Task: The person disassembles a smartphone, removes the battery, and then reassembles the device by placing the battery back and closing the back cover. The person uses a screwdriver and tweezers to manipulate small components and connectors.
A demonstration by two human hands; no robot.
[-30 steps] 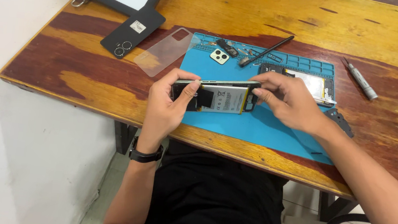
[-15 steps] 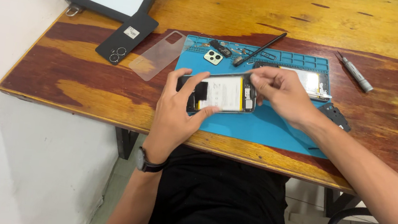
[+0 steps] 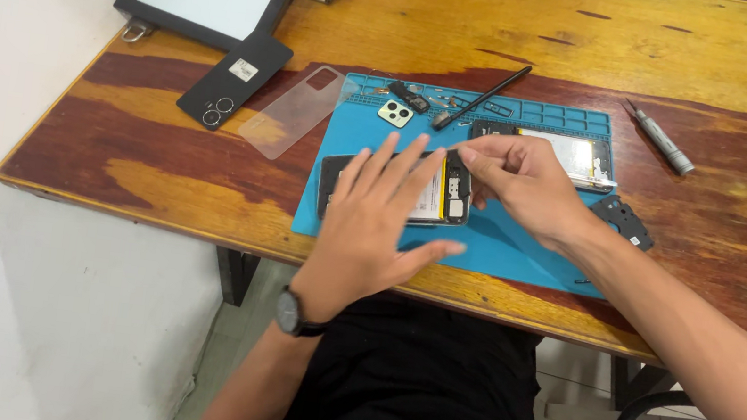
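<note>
Left hand flat, fingers spread, on opened phone on blue mat. Right hand pinching at phone's 3 o'clock end; pinched item too small to tell.

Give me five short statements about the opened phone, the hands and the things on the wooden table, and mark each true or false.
1. The opened black phone lies on the blue rubber work mat. True.
2. The left hand is spread flat, fingers open, over the phone. True.
3. The right hand holds the silver screwdriver. False: the screwdriver lies untouched on the bare wood right of the mat; the right fingers pinch at the phone's right end.
4. The clear plastic phone case sits on top of the opened phone. False: it lies off to the left, at the mat's left edge.
5. A dark wristwatch is on the left wrist. True.
</note>
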